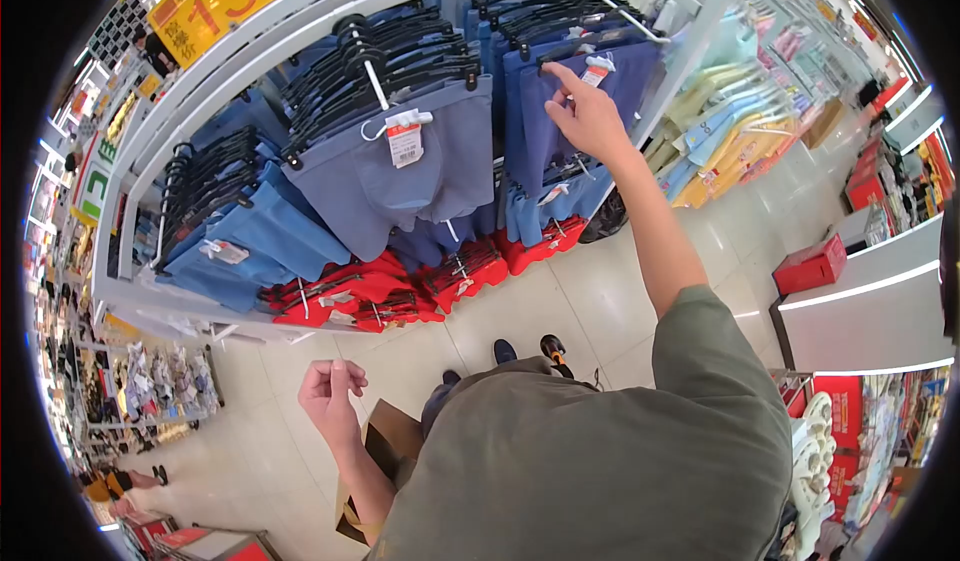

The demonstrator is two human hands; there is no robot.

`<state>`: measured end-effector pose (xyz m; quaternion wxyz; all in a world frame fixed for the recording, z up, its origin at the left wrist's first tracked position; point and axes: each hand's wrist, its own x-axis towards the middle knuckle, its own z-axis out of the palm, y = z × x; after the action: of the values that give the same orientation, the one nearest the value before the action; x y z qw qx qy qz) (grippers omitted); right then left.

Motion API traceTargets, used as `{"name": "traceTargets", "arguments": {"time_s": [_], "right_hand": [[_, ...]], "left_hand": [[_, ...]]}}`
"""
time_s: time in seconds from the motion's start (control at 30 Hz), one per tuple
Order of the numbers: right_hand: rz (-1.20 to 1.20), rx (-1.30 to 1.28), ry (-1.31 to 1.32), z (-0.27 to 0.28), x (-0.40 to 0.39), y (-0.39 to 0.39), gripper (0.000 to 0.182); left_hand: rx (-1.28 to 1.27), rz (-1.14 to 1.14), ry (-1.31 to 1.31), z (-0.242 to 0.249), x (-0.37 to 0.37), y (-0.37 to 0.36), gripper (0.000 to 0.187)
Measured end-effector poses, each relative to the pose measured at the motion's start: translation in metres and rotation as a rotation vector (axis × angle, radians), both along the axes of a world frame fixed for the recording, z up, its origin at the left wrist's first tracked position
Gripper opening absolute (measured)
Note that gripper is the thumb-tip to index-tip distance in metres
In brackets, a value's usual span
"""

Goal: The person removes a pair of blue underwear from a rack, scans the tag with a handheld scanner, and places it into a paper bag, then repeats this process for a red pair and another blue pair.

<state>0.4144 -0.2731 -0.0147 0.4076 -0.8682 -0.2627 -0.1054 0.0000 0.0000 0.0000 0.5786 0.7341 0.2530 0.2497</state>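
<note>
My right hand (590,116) reaches up to the right end of the rack, index finger stretched out and thumb apart. Its fingertip is at the black clip hanger (598,45) carrying dark blue boxer briefs (540,131); whether it touches cannot be told. A white and red price tag (597,69) hangs beside the fingers. Low at my left side, my left hand (335,391) is in the air with its fingers curled together and nothing visible in them. Grey-blue boxer briefs (400,176) with a price tag (404,139) hang at the front of the middle row.
The white rack (690,51) also holds lighter blue briefs (270,226) and red garments (375,286) below. A yellow price sign (215,6) tops it. A cardboard box (395,431) is by my left forearm. Pastel clothes (730,131) hang to the right.
</note>
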Motion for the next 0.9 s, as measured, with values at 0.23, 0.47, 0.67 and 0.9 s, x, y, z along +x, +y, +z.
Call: {"name": "traceTargets", "arguments": {"time_s": [0.23, 0.47, 0.67, 0.9], "right_hand": [[0.187, -0.011, -0.057, 0.010, 0.026, 0.002, 0.036], [0.361, 0.050, -0.310, 0.061, -0.027, 0.061, 0.036], [0.287, -0.069, -0.588, 0.060, -0.007, 0.084, 0.043], [0.255, -0.104, -0.377, 0.049, -0.008, 0.095, 0.042]], "left_hand": [[-0.124, 0.060, -0.086, -0.024, 0.047, -0.032, 0.016], [-0.201, 0.039, -0.071, -0.026, 0.045, -0.022, 0.019], [-0.208, 0.055, -0.134, -0.026, 0.035, -0.012, 0.021], [-0.167, 0.107, -0.112, -0.042, 0.017, 0.002, 0.018]]}}
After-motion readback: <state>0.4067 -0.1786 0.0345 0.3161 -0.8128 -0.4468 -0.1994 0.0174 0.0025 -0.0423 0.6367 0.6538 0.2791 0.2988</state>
